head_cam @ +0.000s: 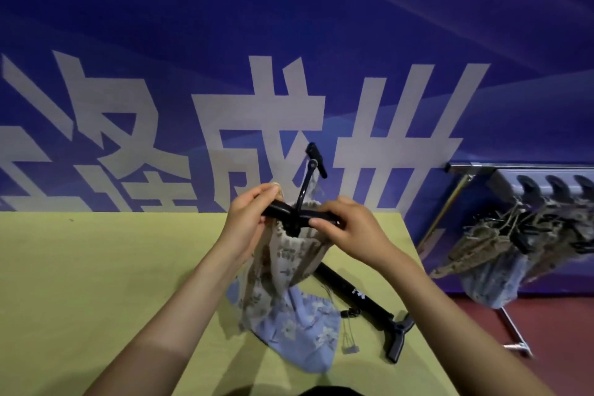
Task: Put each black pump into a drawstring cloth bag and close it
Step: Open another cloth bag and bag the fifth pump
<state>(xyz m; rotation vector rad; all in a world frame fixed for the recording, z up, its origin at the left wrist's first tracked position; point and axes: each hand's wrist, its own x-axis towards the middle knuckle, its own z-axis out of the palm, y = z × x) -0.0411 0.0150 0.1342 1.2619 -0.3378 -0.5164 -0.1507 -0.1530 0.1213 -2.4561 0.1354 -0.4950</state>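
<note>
2 hands: both work at the mouth of a cloth bag [289, 254] held upright over the table [96, 267].
Left hand [247, 222]: fingers curled round the bag's rim and the left end of the pump handle [279, 210].
Right hand [347, 228]: thumb and fingers pinch the right end of that handle by the gathered rim.
Pump in hand: body hidden in the bag; its handle lies across the mouth, and a hose [305, 183] arcs up to a black nozzle [316, 159].
2nd pump [360, 294]: lies bare on the table, just right of the bag, foot near the table's right edge.
Spare bag [295, 331]: blue, flat under the held one.
Step, as I judge it: closing the mouth. Tuck the hose and handle below the rim first, then pull the cords evenly while 1 hand holds the cloth.
Risk: the hose may snag the cord channel.
Room: open tabletop to the left; to the right, the edge and a rack [530, 228] of filled bags beyond it.
</note>
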